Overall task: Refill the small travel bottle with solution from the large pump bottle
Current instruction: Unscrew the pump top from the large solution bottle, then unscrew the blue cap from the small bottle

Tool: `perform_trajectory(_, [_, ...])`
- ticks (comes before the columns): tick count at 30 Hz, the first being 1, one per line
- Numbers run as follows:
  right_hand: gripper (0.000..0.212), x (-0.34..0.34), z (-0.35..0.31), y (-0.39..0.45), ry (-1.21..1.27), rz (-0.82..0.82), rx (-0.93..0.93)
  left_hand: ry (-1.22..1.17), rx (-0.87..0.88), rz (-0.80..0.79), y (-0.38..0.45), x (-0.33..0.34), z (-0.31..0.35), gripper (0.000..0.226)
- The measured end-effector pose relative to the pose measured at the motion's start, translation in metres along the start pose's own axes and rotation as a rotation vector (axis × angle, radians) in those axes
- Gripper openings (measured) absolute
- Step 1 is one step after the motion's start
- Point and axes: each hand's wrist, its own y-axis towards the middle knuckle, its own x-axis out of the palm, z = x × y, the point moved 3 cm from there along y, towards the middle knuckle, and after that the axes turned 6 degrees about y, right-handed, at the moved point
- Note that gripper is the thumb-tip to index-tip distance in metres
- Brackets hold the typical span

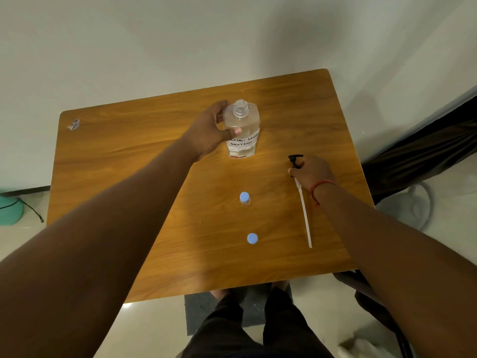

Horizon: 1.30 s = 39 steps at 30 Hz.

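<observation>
Head view: left arm extended forward across the wooden table [108,156]; left hand [206,130] grips the large pump bottle [241,130] at its shoulder, fingers wrapped behind, thumb on the front above the handwritten label. Bottle upright, neck open, pump removed. Right arm extended; right hand [311,171] curled round the black pump head [295,161], which lies on the table, white dip tube [305,215] trailing toward the near edge. Red thread on right wrist. Small travel bottle [244,198] stands capped in blue, mid-table, nearer than the large bottle. A separate blue cap [252,238] lies closer still.
</observation>
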Motion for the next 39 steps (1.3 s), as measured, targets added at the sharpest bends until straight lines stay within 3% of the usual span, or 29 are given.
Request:
perform_trajectory(15, [0.046, 0.004, 0.009, -0.003, -0.017, -0.005, -0.020, -0.001, -0.030, -0.019, -0.006, -0.002, -0.007, 0.072])
perform_trajectory(21, [0.048, 0.000, 0.009, -0.008, 0.019, 0.035, -0.016, -0.010, -0.068, -0.044, -0.011, -0.003, -0.007, 0.099])
perform_trajectory(23, [0.047, -0.007, 0.003, -0.013, -0.117, 0.160, -0.146, -0.033, -0.074, -0.035, -0.015, -0.003, -0.009, 0.104])
perform_trajectory(25, [0.041, -0.010, -0.007, -0.021, -0.266, 0.278, -0.418, -0.073, -0.088, 0.005, -0.024, -0.003, -0.015, 0.106])
perform_trajectory(29, [0.041, 0.006, -0.029, -0.040, -0.283, 0.124, -0.873, -0.138, -0.144, 0.170, -0.051, 0.002, -0.037, 0.089])
perform_trajectory(32, [0.051, 0.023, -0.038, -0.050, -0.260, -0.057, -0.942, -0.207, -0.184, 0.272, -0.071, 0.010, -0.057, 0.075])
perform_trajectory(35, [0.059, 0.036, -0.049, -0.058, -0.235, -0.159, -0.969, -0.198, -0.203, 0.265, -0.086, 0.022, -0.079, 0.064])
perform_trajectory(39, [0.047, 0.052, -0.060, -0.064, -0.292, -0.197, -1.021, -0.134, -0.188, 0.172, -0.100, 0.040, -0.093, 0.048])
